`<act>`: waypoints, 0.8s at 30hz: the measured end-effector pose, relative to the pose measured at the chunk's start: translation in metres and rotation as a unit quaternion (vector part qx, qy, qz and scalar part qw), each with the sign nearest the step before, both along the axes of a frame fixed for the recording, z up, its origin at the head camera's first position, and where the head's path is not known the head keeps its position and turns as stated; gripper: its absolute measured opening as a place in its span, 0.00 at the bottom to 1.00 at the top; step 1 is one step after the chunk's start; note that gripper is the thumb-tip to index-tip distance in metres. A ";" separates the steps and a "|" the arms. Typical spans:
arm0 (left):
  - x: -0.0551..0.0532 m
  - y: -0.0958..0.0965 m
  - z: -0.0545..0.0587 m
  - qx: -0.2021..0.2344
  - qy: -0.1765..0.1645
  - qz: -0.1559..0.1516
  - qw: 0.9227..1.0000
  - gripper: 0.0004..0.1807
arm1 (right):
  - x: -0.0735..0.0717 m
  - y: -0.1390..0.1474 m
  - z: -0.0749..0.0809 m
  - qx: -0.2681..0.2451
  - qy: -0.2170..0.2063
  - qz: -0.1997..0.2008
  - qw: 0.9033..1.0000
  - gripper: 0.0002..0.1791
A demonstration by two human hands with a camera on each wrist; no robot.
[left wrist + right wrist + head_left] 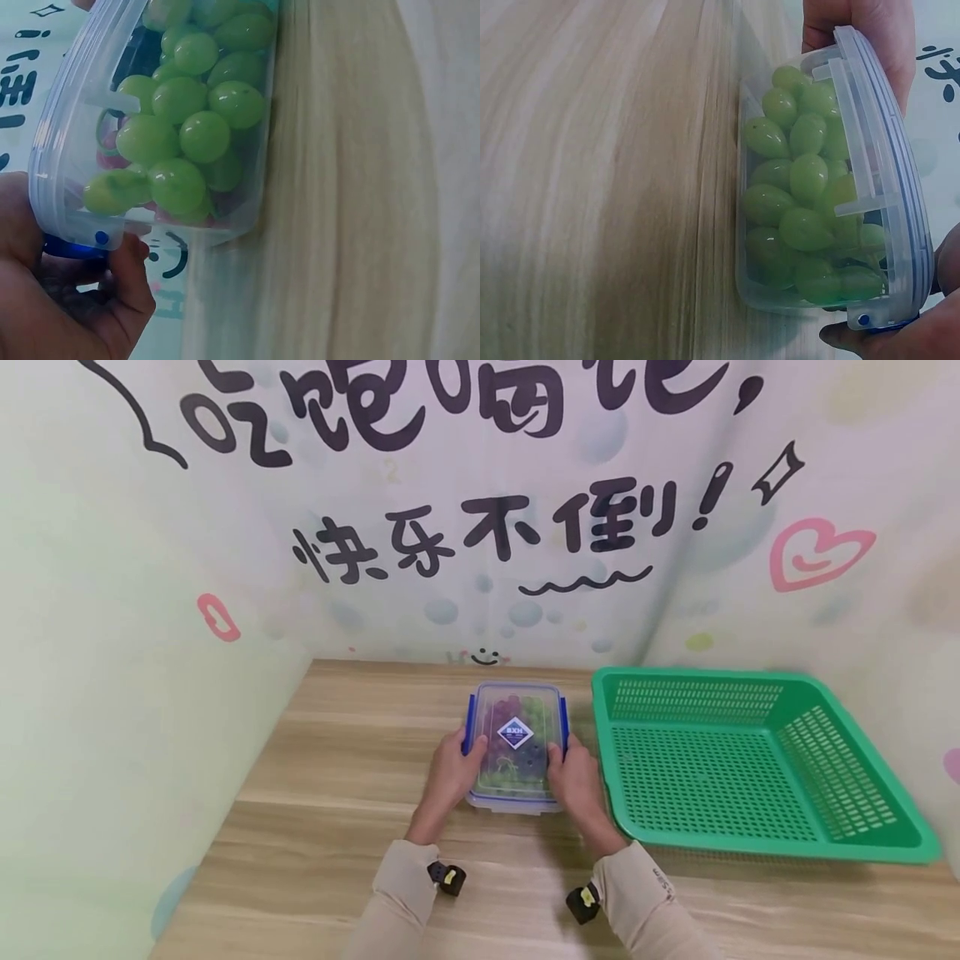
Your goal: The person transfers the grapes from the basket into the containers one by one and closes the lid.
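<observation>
A clear plastic food container [517, 795] with a lidded top stands on the wooden table, a diamond label [515, 733] on its lid. Green grapes [180, 142] fill its near end, and dark red ones [501, 717] show through the lid at the far left. My left hand [452, 767] grips the left side, thumb on the lid's edge and fingers curled beneath the blue latch [71, 246]. On the opposite side my right hand [577, 775] holds the container likewise, its thumb over the lid edge and its fingers below at the right latch [564, 717].
Just right of the container sits a large green plastic basket [750, 843] with perforated walls. A patterned wall covering [420, 635] with black lettering rises behind the table [315, 843]. Dark bands with small devices are on both wrists.
</observation>
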State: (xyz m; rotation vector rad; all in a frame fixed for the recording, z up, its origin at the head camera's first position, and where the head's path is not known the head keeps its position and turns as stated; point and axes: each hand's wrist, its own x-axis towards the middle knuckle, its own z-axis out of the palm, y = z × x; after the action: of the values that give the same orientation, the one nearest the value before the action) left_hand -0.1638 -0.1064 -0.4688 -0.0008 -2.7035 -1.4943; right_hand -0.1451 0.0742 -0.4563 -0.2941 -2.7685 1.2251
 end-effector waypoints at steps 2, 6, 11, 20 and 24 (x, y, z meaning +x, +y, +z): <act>-0.001 0.000 0.002 -0.022 0.003 -0.002 1.000 0.16 | 0.000 0.000 0.000 0.001 0.005 0.001 1.000 0.18; -0.002 0.001 0.008 -0.053 0.011 -0.008 0.998 0.14 | -0.001 0.001 0.002 -0.002 0.008 0.003 1.000 0.19; -0.002 0.001 0.011 -0.058 0.015 -0.001 0.998 0.14 | -0.002 0.001 0.005 -0.007 0.004 0.008 1.000 0.20; -0.001 -0.002 0.005 -0.041 0.014 -0.002 0.999 0.15 | -0.002 -0.002 0.004 -0.010 -0.010 0.010 1.000 0.20; 0.000 0.000 -0.001 -0.028 0.005 0.003 1.000 0.15 | 0.000 0.000 0.003 -0.028 -0.030 0.011 0.999 0.21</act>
State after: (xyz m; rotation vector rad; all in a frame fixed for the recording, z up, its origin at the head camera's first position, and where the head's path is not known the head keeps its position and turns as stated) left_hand -0.1643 -0.1069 -0.4694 -0.0027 -2.7347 -1.4137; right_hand -0.1456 0.0739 -0.4530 -0.3122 -2.7984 1.3212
